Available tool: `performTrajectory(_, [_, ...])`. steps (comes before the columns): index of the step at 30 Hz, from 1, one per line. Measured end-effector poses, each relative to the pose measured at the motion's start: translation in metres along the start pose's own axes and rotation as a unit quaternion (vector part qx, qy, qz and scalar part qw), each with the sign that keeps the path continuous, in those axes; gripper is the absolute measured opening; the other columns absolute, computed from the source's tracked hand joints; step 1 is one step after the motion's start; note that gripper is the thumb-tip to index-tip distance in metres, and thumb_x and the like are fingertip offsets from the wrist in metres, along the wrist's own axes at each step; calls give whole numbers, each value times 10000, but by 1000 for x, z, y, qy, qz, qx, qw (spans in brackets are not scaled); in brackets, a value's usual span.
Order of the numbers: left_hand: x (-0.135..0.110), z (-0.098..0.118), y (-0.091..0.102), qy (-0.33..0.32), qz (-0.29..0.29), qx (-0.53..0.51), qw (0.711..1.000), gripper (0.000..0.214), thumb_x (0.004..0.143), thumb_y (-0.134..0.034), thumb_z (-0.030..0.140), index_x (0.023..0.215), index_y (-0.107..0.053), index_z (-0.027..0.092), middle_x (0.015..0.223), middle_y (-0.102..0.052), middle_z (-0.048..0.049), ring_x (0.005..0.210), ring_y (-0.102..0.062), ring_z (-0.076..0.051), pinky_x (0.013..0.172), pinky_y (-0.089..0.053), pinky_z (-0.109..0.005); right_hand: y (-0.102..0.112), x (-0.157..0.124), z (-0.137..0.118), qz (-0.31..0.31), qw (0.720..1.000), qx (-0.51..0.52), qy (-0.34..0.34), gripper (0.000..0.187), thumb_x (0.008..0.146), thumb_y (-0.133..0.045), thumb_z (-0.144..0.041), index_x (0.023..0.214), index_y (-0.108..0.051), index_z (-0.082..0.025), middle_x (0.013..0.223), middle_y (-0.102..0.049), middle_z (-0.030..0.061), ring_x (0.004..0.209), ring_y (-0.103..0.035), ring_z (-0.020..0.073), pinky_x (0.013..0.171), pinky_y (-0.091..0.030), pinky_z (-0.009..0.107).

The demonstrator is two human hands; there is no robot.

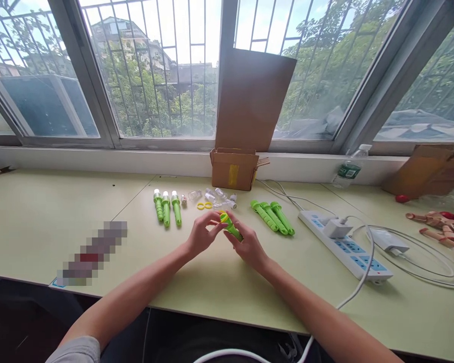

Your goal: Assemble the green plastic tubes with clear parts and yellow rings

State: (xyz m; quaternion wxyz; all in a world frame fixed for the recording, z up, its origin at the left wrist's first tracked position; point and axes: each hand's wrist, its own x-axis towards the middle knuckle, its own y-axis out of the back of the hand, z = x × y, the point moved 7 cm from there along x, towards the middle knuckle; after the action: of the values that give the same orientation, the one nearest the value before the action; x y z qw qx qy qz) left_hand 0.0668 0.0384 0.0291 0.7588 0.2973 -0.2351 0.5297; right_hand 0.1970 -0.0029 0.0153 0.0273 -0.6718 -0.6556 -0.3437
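Observation:
My right hand (pixel 251 246) is closed around a green plastic handle (pixel 232 231), tilted with its wide end up and to the left. At that end, my left hand (pixel 202 234) pinches a yellow ring (pixel 223 217) against the handle's rim. Whether the ring is fully seated I cannot tell. Beyond my hands lie two loose yellow rings (pixel 204 205) and several clear plastic pieces (pixel 211 195). Three green handles with white tops (pixel 166 209) rest to the left. On the right are three green handles without white tops (pixel 273 218).
A cardboard box (pixel 232 169) stands by the window wall. At right are a white power strip (pixel 344 247) with cables, a plastic bottle (pixel 351 167) and wooden pieces with red balls (pixel 442 227). A blurred flat item (pixel 93 254) lies at left.

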Motion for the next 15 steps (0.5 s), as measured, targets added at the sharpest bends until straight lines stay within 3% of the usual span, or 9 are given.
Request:
performTrajectory(2, [0, 2, -1, -3, -6, 7, 1000, 145, 804, -633, 296, 825, -564, 170, 966, -631, -55, 811, -628, -128, 699, -590, -297, 1, 0, -4, 6, 999, -26, 39, 537, 856, -513, -361, 1375, -428, -250, 1058, -640, 85, 732, -616, 167, 620, -508, 269])
performTrajectory(5, [0, 3, -3, 4, -12, 4, 1000, 153, 796, -642, 302, 835, -567, 174, 960, -623, -49, 826, -618, -130, 684, -583, -283, 2, -2, -4, 6, 999, -23, 45, 532, 864, -505, -362, 1371, -431, -216, 975, -654, 83, 646, -574, 140, 572, -481, 245])
performTrajectory(9, [2, 1, -2, 18, -17, 1, 1000, 193, 781, -654, 333, 825, -559, 171, 971, -607, -53, 873, -612, -145, 691, -577, -280, -2, -3, 0, -10, 999, 33, -17, 552, 858, -524, -380, 1370, -420, -204, 749, -615, 22, 470, -419, 79, 434, -388, 202])
performTrajectory(15, [5, -2, -2, 40, -28, 3, 999, 248, 765, -662, 385, 840, -555, 174, 922, -604, -46, 836, -606, -139, 659, -566, -267, -10, -4, 5, -46, 979, 171, -100, 602, 842, -547, -414, 1391, -351, -269, 706, -553, -34, 338, -363, 35, 302, -298, 177])
